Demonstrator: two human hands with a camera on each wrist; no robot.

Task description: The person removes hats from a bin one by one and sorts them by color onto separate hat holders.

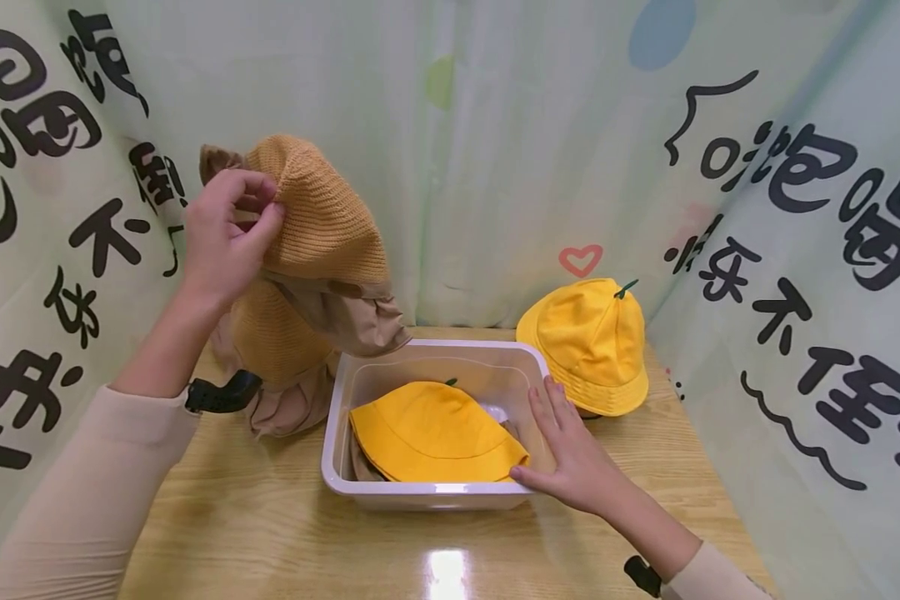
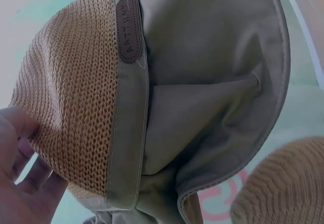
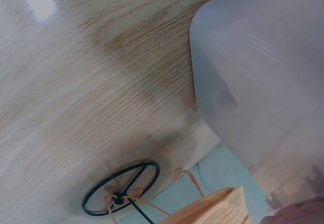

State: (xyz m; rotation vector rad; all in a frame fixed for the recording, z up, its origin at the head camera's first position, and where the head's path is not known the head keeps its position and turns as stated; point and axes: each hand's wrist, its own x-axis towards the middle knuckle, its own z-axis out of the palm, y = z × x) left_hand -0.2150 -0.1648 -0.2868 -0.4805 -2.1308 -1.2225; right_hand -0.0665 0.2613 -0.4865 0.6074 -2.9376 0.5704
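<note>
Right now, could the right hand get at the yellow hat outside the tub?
Probably yes: the right hand holds nothing, resting against the tub, and that yellow hat sits just beyond, with nothing visible between.

I note a translucent bin [image 3: 253,67] filling the right side, on a wood-grain desk [image 3: 101,72]; glare [image 3: 39,2] at upper left. Lower left: black spoked ring [image 3: 119,199], orange cords [image 3: 194,182] nearby. Bottom centre: orange-yellow fabric [image 3: 210,210], pale green cloth [image 3: 223,169] behind. Bottom right: right grip [image 3: 298,215], partly visible, beside the bin.
</note>
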